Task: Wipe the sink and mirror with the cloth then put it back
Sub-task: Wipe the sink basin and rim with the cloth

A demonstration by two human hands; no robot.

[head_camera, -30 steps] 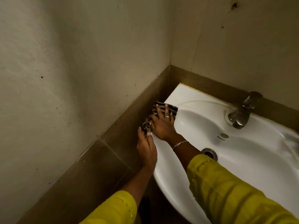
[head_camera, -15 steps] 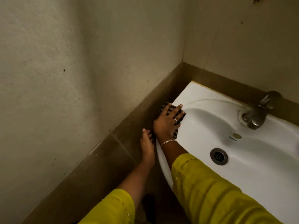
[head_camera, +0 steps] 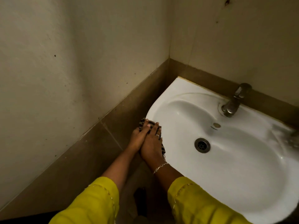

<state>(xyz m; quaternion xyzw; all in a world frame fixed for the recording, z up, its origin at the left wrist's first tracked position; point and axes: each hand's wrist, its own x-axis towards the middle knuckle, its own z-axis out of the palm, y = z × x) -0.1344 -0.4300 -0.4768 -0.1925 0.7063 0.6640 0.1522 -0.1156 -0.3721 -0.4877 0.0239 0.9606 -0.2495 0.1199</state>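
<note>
The left hand (head_camera: 137, 137) and right hand (head_camera: 152, 143) lie side by side with fingers stretched out flat, gripping nothing, both pressing the striped cloth (head_camera: 163, 149) onto the left rim of the white sink (head_camera: 178, 88). The cloth looks light, soft and limp, so it would likely bunch or slide off the smooth, curved rim unless pinned under flat palms or gathered into a wad. The basin shows only its drain (head_camera: 202, 145), below the tap (head_camera: 233, 102).

Bathroom: wall-mounted sink (head_camera: 242, 183), tap (head_camera: 233, 102), tiles (head_camera: 97, 151).
</note>
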